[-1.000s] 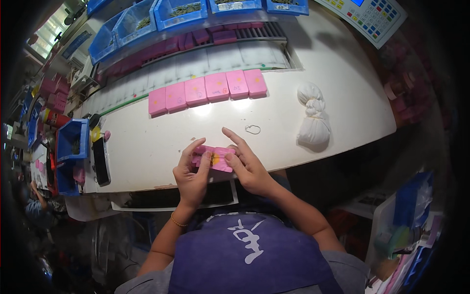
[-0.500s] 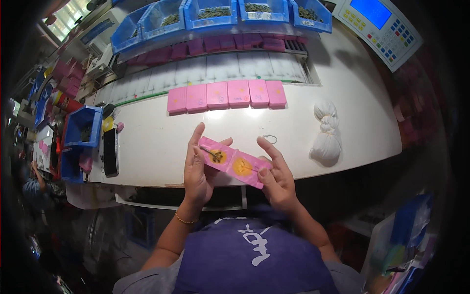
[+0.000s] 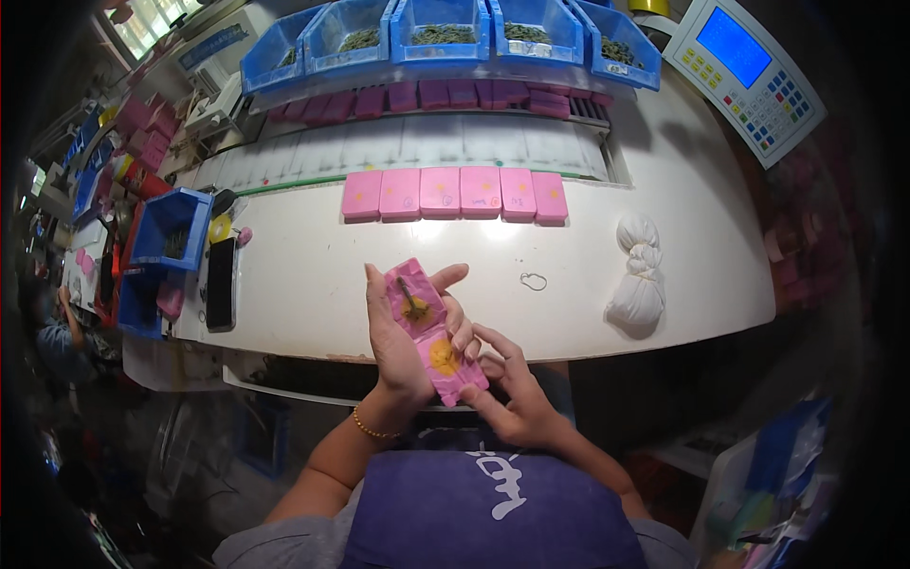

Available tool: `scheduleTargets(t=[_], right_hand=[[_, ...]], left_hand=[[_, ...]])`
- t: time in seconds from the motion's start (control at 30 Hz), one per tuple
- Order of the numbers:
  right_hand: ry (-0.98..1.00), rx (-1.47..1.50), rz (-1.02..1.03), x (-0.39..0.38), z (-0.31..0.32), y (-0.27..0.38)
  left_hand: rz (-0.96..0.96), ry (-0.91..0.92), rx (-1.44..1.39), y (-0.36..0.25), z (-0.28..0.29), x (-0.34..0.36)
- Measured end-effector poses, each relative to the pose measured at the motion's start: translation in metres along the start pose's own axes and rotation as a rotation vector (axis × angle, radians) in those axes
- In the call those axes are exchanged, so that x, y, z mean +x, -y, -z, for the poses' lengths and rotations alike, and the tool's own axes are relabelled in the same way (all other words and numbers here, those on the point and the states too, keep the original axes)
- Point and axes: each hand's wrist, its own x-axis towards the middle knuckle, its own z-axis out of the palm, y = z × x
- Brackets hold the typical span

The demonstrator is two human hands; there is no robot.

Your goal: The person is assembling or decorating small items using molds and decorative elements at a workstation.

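At a white bench (image 3: 303, 294), seen from the head camera, a worker in a purple apron (image 3: 493, 512) holds one open pink block (image 3: 459, 386) near the bench's front edge, its length running from 11 to 5 o'clock. The left hand (image 3: 398, 356) is cupped around it, thumb along one side and fingers curled along the other, apparently to support the block with its inner faces turned up for viewing. The right hand (image 3: 512, 398) grips the 5 o'clock end, thumb on the face, probably to steady it; the fingertips behind are hidden. Two yellow patches mark the faces, one per half; one dark stem (image 3: 409, 296) lies on the 11 o'clock half.

From the block, six closed blocks (image 3: 441, 194) stand side by side at 12 o'clock, perhaps lined up for easy reach. Beyond them sit five blue bins (image 3: 441, 52) of small greenish pieces, seemingly parted for sorting. One knotted white bundle (image 3: 637, 294) rests between 2 and 3 o'clock, one phone (image 3: 221, 284) between 9 and 10, and one keypad (image 3: 749, 81) between 1 and 2.
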Motion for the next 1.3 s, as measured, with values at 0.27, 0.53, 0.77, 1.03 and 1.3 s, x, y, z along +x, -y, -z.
scheduleTargets(t=[0.27, 0.53, 0.77, 1.03, 1.3], right_hand=[[-0.182, -0.857, 0.493, 0.044, 0.021, 0.054], [-0.047, -0.968, 0.555, 0.062, 0.013, 0.056], [-0.012, -0.824, 0.499, 0.064, 0.017, 0.052], [-0.176, -0.834, 0.629, 0.043, 0.010, 0.036], [-0.220, -0.795, 0.631, 0.045, 0.004, 0.020]], left_hand=[[0.109, 0.005, 0.299, 0.005, -0.006, -0.009], [-0.007, -0.163, 0.425, 0.013, -0.010, -0.008], [0.031, -0.163, 0.485, 0.010, -0.018, -0.009], [0.069, -0.091, 0.364, 0.011, -0.010, -0.005], [-0.049, -0.117, 0.413, 0.020, -0.006, -0.005]])
